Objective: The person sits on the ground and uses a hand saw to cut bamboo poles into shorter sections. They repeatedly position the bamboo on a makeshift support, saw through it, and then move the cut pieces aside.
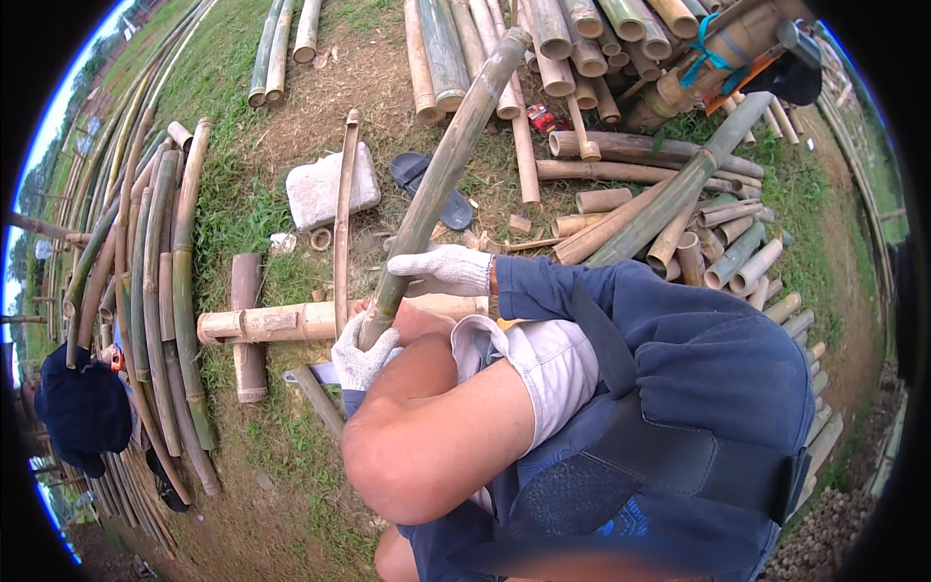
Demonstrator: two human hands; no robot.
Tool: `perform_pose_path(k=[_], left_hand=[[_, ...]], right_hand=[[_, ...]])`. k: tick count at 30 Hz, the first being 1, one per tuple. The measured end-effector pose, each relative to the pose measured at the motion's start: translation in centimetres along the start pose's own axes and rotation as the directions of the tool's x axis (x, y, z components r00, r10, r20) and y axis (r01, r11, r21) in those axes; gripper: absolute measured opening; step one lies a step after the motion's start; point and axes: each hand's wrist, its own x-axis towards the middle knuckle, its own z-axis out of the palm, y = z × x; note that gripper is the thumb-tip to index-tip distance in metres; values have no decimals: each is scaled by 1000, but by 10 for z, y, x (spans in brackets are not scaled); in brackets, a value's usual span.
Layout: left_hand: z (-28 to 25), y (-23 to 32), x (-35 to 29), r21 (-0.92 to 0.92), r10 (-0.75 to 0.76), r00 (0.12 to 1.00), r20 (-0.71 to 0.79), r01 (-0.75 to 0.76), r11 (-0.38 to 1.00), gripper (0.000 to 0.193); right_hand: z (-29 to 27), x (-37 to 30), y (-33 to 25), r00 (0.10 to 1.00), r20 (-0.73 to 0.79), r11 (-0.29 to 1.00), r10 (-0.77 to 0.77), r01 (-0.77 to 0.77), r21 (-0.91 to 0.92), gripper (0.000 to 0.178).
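Note:
A greenish bamboo pole (pixel 451 155) slants up and away from my lap. My left hand (pixel 363 355), in a white knitted glove, is closed round its near end. Further up, my right hand (pixel 442 270), gloved the same way, grips the pole from the right side. Just left of the pole a narrow split bamboo strip (pixel 345 213) points away from me, its near end by a thick bamboo length (pixel 276 322) that lies crosswise in front of my legs. Below my left hand lies a tool with a bamboo-like handle (pixel 317 400), partly hidden by my leg.
A whitish block (pixel 333 184), a dark sandal (pixel 432 189) and a small bamboo ring (pixel 320 239) lie on the grass ahead. Cut bamboo is piled far ahead (pixel 562 48) and at right (pixel 737 262). Long poles (pixel 184 291) line the left, beside a dark cap (pixel 82 412).

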Motion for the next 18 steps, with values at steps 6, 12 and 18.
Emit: perform_pose_path(k=[6,12,18], left_hand=[[22,-22,13,24,167,984,-54,-166,986,59],[14,-70,17,-155,-20,1000,10,22,988,66],[0,-85,14,-55,6,996,-89,-11,998,57]], right_hand=[[-13,-16,-15,970,-173,976,-172,144,-163,63],[-78,-2,-78,889,-355,921,-290,159,-354,63],[-188,33,-146,742,-593,912,-313,59,-407,53]])
